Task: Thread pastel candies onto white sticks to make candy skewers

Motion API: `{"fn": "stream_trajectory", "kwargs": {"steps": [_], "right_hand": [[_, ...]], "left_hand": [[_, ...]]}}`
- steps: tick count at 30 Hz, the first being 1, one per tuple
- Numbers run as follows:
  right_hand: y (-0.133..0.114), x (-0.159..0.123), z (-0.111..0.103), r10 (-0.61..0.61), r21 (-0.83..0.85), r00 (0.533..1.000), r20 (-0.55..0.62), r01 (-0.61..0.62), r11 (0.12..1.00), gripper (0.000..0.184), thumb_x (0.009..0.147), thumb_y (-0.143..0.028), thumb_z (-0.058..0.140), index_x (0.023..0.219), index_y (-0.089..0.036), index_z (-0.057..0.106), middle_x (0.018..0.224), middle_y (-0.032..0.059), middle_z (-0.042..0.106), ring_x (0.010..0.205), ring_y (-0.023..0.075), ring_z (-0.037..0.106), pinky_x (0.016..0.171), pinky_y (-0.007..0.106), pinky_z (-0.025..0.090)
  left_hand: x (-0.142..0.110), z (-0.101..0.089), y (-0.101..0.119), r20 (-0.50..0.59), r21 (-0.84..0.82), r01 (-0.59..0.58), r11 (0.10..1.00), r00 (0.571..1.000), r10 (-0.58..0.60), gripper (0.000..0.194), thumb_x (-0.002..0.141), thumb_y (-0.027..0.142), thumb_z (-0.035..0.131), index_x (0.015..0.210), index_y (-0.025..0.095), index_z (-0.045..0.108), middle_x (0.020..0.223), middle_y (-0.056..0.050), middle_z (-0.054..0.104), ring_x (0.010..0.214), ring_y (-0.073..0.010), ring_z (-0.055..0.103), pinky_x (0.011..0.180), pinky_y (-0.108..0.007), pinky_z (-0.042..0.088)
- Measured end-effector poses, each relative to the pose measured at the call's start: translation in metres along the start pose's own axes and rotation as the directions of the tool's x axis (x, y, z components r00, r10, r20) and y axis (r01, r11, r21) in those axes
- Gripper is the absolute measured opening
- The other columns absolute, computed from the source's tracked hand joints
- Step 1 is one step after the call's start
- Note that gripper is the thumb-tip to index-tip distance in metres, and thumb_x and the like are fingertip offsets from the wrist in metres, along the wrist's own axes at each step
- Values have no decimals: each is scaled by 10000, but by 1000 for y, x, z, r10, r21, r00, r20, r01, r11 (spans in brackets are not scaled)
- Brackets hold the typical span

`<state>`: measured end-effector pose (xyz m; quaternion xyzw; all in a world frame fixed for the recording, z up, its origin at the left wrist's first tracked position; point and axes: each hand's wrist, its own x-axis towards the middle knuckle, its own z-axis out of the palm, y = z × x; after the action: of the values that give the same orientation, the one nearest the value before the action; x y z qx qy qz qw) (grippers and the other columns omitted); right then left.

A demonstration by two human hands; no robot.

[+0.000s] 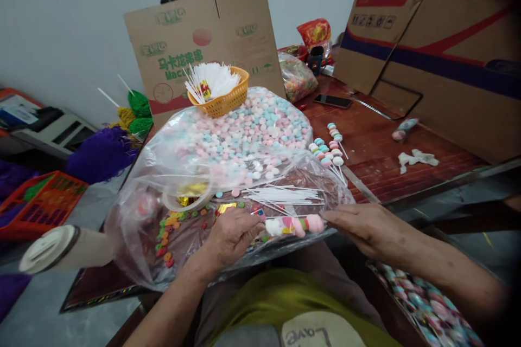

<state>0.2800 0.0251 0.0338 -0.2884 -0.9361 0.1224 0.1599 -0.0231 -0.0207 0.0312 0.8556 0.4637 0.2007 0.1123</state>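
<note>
At the table's near edge, a candy skewer (287, 226) of pink and white marshmallows with coloured pieces lies level between my hands. My left hand (233, 234) is closed at its left end, the fingers bent and pressed together. My right hand (362, 227) has its fingers stretched out flat, with the tips at the skewer's right end. Just beyond lie loose white sticks (285, 195) on clear plastic. Small coloured ring candies (163, 241) are scattered left of my left hand. Behind the sticks spreads a big clear bag of pastel candies (252, 124).
An orange basket of white sticks (226, 102) rests on the candy bag. Several finished skewers (331, 146), a phone (332, 100) and cardboard boxes (431, 54) are farther back. At left stands a lidded cup (67, 249); a box of skewers (427, 303) is low right.
</note>
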Motion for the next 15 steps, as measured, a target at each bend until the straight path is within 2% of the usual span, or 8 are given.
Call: {"fn": "stream_trajectory", "kwargs": {"steps": [2, 3, 5, 7, 10, 12, 15], "right_hand": [[0, 2, 2, -26, 35, 1000, 7, 26, 999, 256, 827, -99, 413, 953, -201, 611, 810, 48, 651, 689, 125, 586, 624, 204, 418], [0, 3, 2, -32, 39, 999, 4, 32, 999, 252, 829, -100, 412, 949, -201, 610, 814, 50, 651, 696, 128, 586, 627, 207, 415], [-1, 6, -1, -31, 24, 1000, 0, 31, 999, 246, 831, -101, 412, 937, -203, 611, 804, 47, 649, 695, 131, 585, 627, 212, 405], [-3, 10, -5, -46, -2, 999, 20, 46, 999, 245, 827, -98, 416, 929, -201, 612, 779, 45, 643, 677, 131, 576, 615, 216, 386], [-12, 20, -7, -91, -55, 991, 99, 97, 994, 263, 806, -72, 416, 928, -192, 614, 714, 37, 621, 628, 130, 546, 569, 226, 338], [-18, 28, -2, -128, -73, 978, 166, 142, 987, 271, 795, -59, 419, 931, -193, 611, 690, 26, 603, 599, 126, 518, 540, 233, 299], [-25, 39, 8, -181, -61, 952, 246, 202, 978, 228, 809, -79, 433, 917, -192, 600, 692, 10, 584, 582, 120, 478, 523, 247, 257]], "left_hand": [[2, -2, 2, 50, -1, 83, 997, 995, -83, 374, 893, 378, 371, 1130, 150, 549, 891, -86, 675, 803, -191, 575, 733, -308, 418], [3, -4, 4, 94, -2, 120, 993, 988, -119, 462, 863, 439, 417, 1211, 145, 490, 969, -101, 665, 865, -212, 570, 767, -327, 417], [8, -7, 11, 200, -12, 164, 986, 967, -158, 639, 749, 553, 540, 1244, 156, 464, 1031, -110, 645, 936, -246, 553, 814, -349, 406], [15, -8, 19, 323, -52, 209, 977, 929, -181, 604, 663, 582, 614, 1113, 182, 569, 962, -78, 655, 888, -242, 563, 780, -323, 413], [25, -4, 30, 508, -187, 361, 914, 831, -224, 407, 653, 538, 642, 847, 180, 631, 742, -4, 624, 696, -176, 548, 610, -238, 397], [30, 3, 33, 613, -326, 479, 815, 763, -204, 359, 619, 482, 687, 774, 168, 609, 650, 29, 564, 618, -139, 507, 542, -211, 367], [33, 15, 34, 702, -509, 607, 611, 703, -113, 318, 580, 375, 729, 756, 155, 581, 607, 49, 500, 559, -103, 459, 507, -200, 364]]}}
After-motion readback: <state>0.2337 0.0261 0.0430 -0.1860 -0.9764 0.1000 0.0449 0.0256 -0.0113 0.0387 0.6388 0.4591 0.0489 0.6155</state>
